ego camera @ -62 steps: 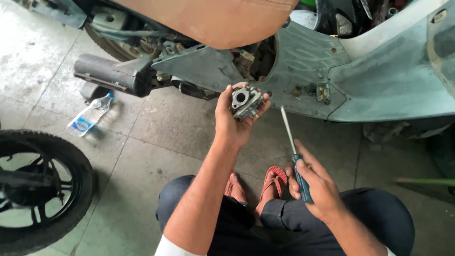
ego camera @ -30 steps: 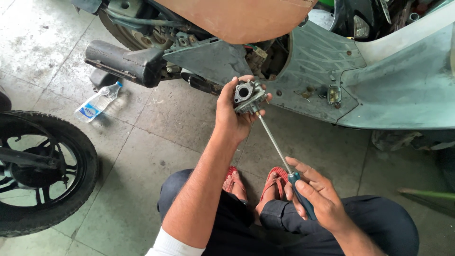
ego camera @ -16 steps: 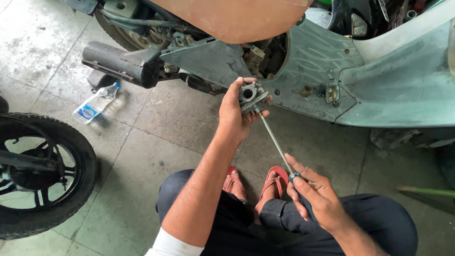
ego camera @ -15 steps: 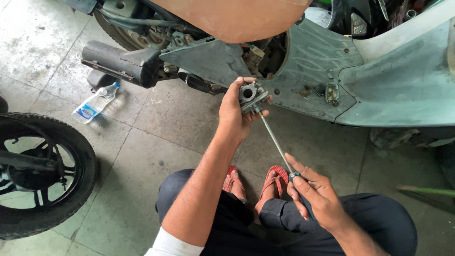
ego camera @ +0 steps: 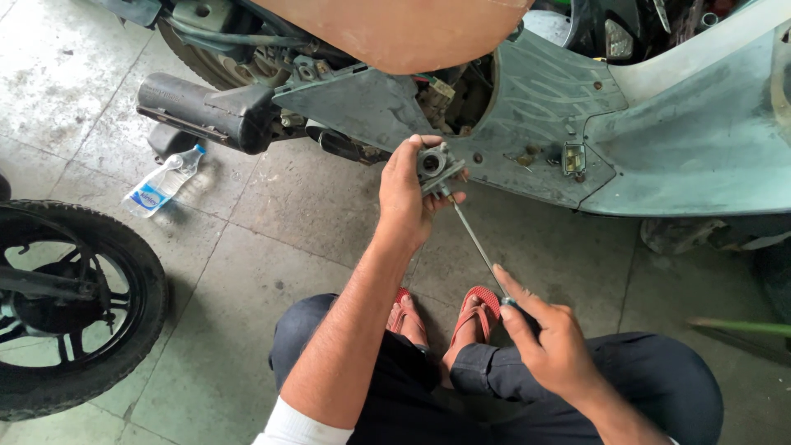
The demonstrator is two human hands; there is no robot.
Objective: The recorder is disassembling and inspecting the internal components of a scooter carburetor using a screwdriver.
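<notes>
The scooter body [ego camera: 577, 124] lies stripped on the tiled floor [ego camera: 247, 272]. The left hand [ego camera: 408, 198] holds the small metal carburettor [ego camera: 434, 165] raised before it, grip closed around the part. Compared with 2.1 s ago, the screwdriver [ego camera: 474, 239], then held clear, now has its tip seated in the carburettor. The right hand [ego camera: 556, 350] grips its handle, closed.

2 hands [ego camera: 412, 194], 1 screwdriver [ego camera: 476, 241], 1 carburettor [ego camera: 435, 167], 1 bottle [ego camera: 161, 182], 2 sandals [ego camera: 478, 306]
</notes>
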